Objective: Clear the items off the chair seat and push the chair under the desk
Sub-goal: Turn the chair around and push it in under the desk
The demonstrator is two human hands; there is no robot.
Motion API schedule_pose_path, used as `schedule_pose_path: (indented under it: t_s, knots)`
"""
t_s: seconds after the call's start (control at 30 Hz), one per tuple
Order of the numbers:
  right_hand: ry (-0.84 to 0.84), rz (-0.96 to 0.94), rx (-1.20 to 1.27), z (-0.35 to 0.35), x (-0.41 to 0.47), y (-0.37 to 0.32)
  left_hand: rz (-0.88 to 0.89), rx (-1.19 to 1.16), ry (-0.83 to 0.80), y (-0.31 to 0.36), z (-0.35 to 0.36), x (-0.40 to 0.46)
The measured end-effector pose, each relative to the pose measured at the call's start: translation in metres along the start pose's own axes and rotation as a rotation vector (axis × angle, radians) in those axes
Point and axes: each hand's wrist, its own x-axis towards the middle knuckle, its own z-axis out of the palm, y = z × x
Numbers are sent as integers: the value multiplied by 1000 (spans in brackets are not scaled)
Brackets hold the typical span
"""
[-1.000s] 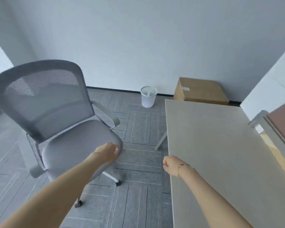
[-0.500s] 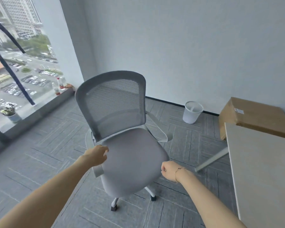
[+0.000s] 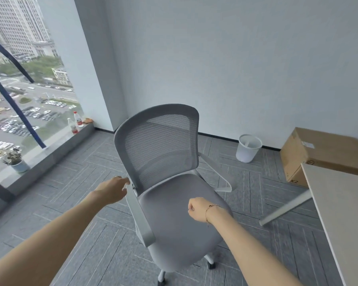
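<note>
We look down at a grey office chair [image 3: 174, 182] standing on grey carpet tiles, its mesh back toward the far wall and its padded seat [image 3: 180, 215] bare. Our left hand [image 3: 112, 189] reaches toward the rear end of the chair's near white armrest [image 3: 140, 215], fingers loosely spread and just beside the frame where the back meets the seat; we cannot tell whether they touch it. Our right hand [image 3: 198, 211], a thin bracelet at the wrist, is curled into a loose fist over the seat and holds nothing.

The pale bench [image 3: 343, 213] sits at the right edge, well apart from the chair, with one slanted white leg showing beneath. Behind it rests a cardboard box [image 3: 318, 153], and a white waste bin [image 3: 248, 148] stands by the wall. At left, two bottles [image 3: 75, 122] and a small potted plant [image 3: 16, 159] sit on the window ledge.
</note>
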Motion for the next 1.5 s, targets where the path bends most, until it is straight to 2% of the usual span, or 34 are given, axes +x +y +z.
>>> schedule_pose_path:
  t_s: [0.17, 0.3, 0.5, 0.8, 0.97, 1.13, 1.3, 1.5]
  knots:
    - [-5, -10, -18, -8, 40, -19, 117, -44, 5, -21, -16, 46]
    - [-7, 7, -13, -25, 87, -35, 284, 105, 22, -29, -46, 105]
    - [37, 29, 61, -59, 162, -72, 446, 332, 105, -36, -96, 188]
    - [27, 28, 87, -76, 228, -138, 595, 383, 80, -51, -127, 296]
    - [51, 130, 162, -77, 258, -158, 813, 459, 116, -55, -151, 349]
    - [82, 277, 284, -76, 273, -189, 1041, 703, 50, -48, -167, 395]
    - [119, 409, 385, -80, 273, -226, 1196, 835, 31, -49, -179, 419]
    - [140, 445, 499, -72, 273, -260, 1332, 883, 67, -56, -184, 410]
